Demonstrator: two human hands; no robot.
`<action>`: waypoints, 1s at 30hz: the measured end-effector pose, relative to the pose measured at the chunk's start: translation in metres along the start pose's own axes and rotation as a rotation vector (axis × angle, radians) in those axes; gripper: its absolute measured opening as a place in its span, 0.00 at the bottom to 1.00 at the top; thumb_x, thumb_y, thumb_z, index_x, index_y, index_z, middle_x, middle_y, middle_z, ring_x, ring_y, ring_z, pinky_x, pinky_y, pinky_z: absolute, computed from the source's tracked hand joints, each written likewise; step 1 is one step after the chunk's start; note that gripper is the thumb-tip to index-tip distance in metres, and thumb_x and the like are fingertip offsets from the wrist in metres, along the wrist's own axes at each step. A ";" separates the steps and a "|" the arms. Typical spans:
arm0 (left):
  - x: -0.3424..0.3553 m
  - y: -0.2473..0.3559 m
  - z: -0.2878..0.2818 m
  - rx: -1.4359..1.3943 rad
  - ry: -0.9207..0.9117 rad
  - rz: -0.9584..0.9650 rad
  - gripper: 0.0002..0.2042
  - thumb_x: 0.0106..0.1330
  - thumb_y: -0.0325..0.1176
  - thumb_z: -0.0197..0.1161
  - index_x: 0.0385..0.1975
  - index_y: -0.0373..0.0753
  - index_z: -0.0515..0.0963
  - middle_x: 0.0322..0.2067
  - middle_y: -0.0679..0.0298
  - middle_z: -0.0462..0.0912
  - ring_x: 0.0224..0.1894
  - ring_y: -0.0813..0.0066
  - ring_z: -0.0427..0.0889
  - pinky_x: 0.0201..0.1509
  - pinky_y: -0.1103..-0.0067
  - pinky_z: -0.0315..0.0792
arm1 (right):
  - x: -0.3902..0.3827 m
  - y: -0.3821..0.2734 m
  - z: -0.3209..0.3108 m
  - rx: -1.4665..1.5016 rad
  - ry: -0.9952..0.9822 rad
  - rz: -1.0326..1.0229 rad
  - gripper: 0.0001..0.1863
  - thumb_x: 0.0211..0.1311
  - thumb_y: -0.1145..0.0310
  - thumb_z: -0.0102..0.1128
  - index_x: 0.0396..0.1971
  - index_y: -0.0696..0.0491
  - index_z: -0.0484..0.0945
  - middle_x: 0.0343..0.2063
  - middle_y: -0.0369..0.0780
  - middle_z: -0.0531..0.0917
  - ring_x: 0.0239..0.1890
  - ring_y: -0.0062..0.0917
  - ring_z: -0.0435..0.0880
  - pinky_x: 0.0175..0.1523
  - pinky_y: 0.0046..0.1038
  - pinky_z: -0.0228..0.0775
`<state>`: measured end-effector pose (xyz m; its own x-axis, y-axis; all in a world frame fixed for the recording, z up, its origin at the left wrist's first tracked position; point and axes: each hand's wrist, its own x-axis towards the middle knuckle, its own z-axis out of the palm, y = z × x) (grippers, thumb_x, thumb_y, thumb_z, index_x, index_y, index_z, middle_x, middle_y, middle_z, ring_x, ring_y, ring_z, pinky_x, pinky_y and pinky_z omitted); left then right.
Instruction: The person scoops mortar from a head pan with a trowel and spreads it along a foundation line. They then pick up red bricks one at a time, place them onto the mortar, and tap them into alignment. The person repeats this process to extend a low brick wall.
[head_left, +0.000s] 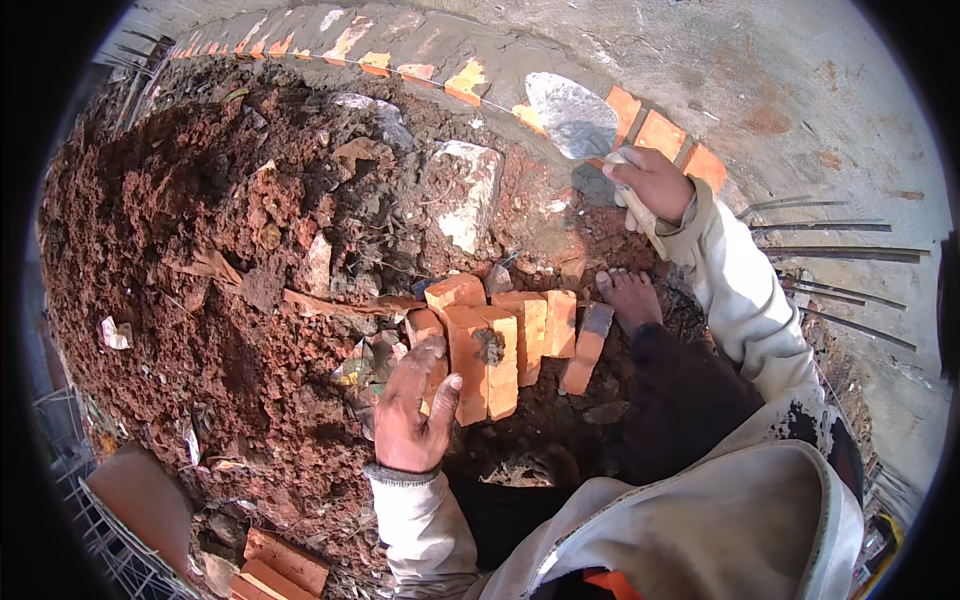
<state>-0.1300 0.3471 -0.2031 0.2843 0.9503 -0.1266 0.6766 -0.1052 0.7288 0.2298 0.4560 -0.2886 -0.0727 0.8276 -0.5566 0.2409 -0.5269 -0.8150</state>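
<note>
My right hand [655,190] is closed round the handle of a trowel [570,115]. Its grey, mortar-smeared blade rests over or just above a course of orange bricks [660,136] along the wall. Lower down, my left hand [410,415] has its fingers and thumb on either side of an orange brick [425,335], at the left end of a small brick pile [502,350]. That brick is partly hidden by the fingers. A blob of mortar sticks to one brick in the pile.
A string line [400,75] runs along the mortared course. Reddish soil [190,240] with rubble fills the left side. Rebar rods [840,252] jut out at the right, near a grey wall [800,100]. More bricks [285,562] lie at the lower left. My bare foot [632,298] stands beside the pile.
</note>
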 end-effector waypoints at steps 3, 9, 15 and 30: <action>0.009 0.007 0.015 -0.085 -0.021 0.022 0.16 0.58 0.30 0.60 0.44 0.29 0.73 0.46 0.45 0.75 0.51 0.49 0.73 0.55 0.68 0.66 | 0.058 0.003 -0.030 0.391 -0.214 0.015 0.17 0.59 0.56 0.50 0.33 0.58 0.72 0.18 0.41 0.76 0.12 0.28 0.74 0.15 0.31 0.67; 0.007 0.005 0.006 -0.019 -0.032 -0.081 0.16 0.58 0.31 0.60 0.45 0.30 0.73 0.45 0.47 0.76 0.51 0.51 0.73 0.55 0.69 0.66 | 0.106 0.041 -0.008 0.505 0.116 -0.128 0.17 0.60 0.56 0.48 0.34 0.56 0.73 0.16 0.40 0.75 0.10 0.28 0.72 0.13 0.29 0.63; 0.007 -0.002 0.003 -0.038 -0.039 -0.131 0.16 0.58 0.29 0.59 0.45 0.31 0.73 0.45 0.47 0.76 0.51 0.51 0.74 0.56 0.69 0.65 | 0.120 0.018 0.010 0.608 0.014 0.024 0.14 0.56 0.56 0.52 0.32 0.53 0.72 0.17 0.41 0.75 0.10 0.30 0.72 0.14 0.31 0.65; 0.004 0.010 0.008 0.001 -0.008 0.000 0.15 0.60 0.30 0.57 0.44 0.29 0.73 0.42 0.49 0.77 0.48 0.57 0.76 0.53 0.72 0.67 | 0.060 0.041 -0.018 0.831 -0.100 -0.016 0.19 0.60 0.54 0.45 0.40 0.55 0.69 0.23 0.36 0.74 0.17 0.24 0.73 0.21 0.27 0.70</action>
<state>-0.1162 0.3473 -0.2016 0.2897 0.9480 -0.1317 0.6774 -0.1059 0.7280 0.2528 0.4873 -0.3526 -0.1646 0.8359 -0.5237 -0.5500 -0.5185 -0.6547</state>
